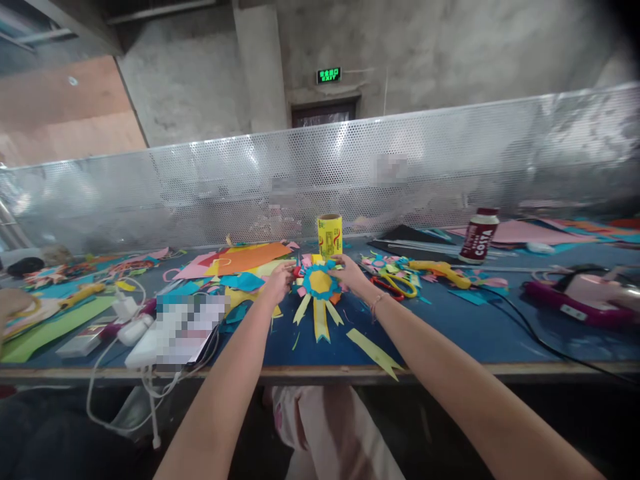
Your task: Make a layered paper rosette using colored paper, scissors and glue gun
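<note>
A paper rosette (321, 283) with a yellow centre, a blue scalloped ring and yellow tails lies on the blue tabletop in front of me. My left hand (279, 283) pinches its left edge, by a small red piece. At the upper right edge, my right hand (349, 275) has its fingers closed on the rim; the fingertips are partly hidden. Just behind the rosette stands a yellow cardboard tube (329, 235). A loose pale-yellow paper strip (374, 352) with a notched end lies nearer me, below my right wrist. Scissors (400, 285) with yellow-and-red handles rest right of that wrist.
Coloured paper sheets (250, 259) and scraps spread on both sides. A yellow glue gun (440, 270) lies to the right, near a dark red bottle (479, 236). White cables (145, 373) hang over the front edge at left. A perforated metal screen (210, 187) borders the back.
</note>
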{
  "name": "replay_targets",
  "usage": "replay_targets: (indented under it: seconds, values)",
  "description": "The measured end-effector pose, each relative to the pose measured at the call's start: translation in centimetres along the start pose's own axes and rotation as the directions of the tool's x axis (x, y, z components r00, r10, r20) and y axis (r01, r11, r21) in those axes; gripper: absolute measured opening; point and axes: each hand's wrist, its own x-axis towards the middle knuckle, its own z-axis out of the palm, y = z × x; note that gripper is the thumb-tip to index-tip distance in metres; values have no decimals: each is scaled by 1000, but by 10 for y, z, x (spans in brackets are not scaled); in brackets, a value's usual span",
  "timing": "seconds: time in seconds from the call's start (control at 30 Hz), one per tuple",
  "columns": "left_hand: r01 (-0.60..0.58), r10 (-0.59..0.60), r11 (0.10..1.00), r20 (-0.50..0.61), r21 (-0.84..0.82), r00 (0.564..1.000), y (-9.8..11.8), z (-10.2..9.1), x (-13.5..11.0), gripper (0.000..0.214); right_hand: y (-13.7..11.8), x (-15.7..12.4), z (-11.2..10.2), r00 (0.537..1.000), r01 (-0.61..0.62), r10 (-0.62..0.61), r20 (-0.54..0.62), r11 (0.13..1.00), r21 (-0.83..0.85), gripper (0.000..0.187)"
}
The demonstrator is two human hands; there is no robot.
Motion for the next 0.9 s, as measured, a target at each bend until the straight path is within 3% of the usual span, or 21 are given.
replay_targets:
  seconds: [0.13, 0.37, 0.5, 0.77, 0.9]
  values:
    - [29, -27, 996, 32, -79, 999, 9, 2, -7, 25, -4, -2, -1, 1000, 1, -5, 24, 982, 189, 43]
    - [171, -171, 984, 13, -56, 985, 9, 5, -10, 15, -7, -3, -3, 997, 45, -59, 47, 965, 257, 46]
    - [240, -233, 964, 77, -114, 970, 13, 7, -18, 11, -9, -2, -8, 998, 54, -57, 1, 948, 313, 49]
    - [51, -13, 970, 156, -238, 988, 20, 14, -25, 24, -13, 1, -16, 999, 1, -21, 35, 875, 484, 40]
    - [17, 38, 965, 202, -263, 979, 21, 22, -30, 25, -13, 0, -15, 992, -50, -14, 124, 863, 503, 35]
